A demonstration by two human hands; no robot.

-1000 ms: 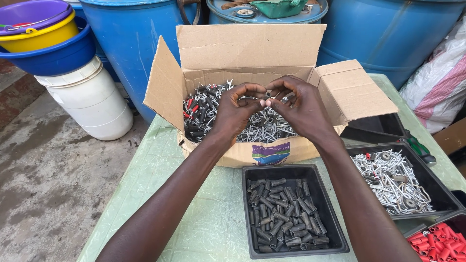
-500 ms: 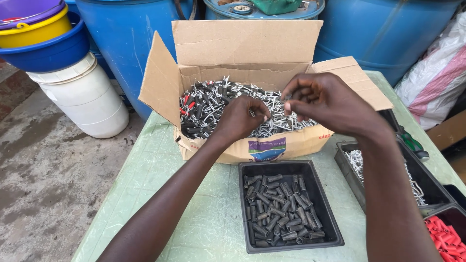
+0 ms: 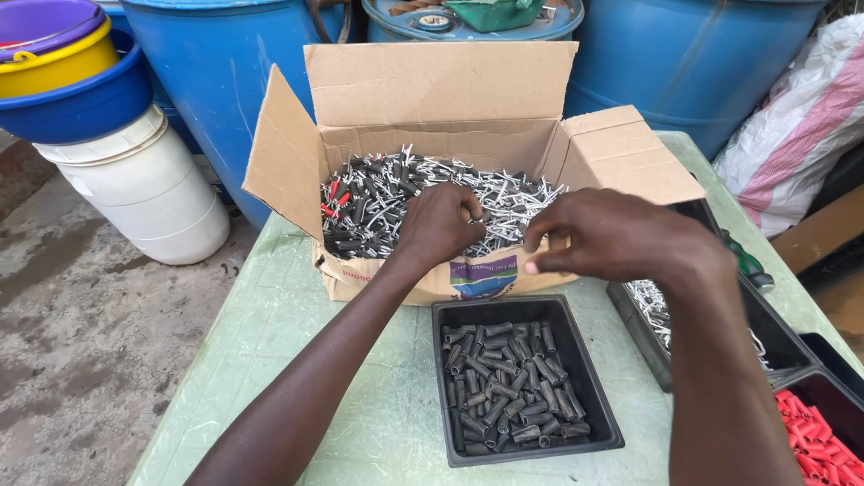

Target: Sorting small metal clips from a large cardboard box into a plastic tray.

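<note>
Both hands at the open cardboard box (image 3: 423, 135) on the green table (image 3: 297, 360), sorting small metal-and-black parts.

I see the left hand (image 3: 439, 225) reaching over the box's front wall, wrist bent down, fingers curled shut into the heap of silver pins with black sleeves (image 3: 387, 193); whether it has clamped a piece I cannot tell. The right hand (image 3: 621, 238) hovers just outside the box's front right corner, palm down, forearm coming in from the table's right edge, thumb and forefinger pressed together in a pinch; anything between them is too small to make out. Directly below both hands, near the table's front edge, sits a black tray of dark sleeves (image 3: 517, 382). By the right edge a second black tray of silver pins (image 3: 652, 301) lies partly under the right forearm, and a tray of red pieces (image 3: 814, 436) fills the front right corner.
</note>
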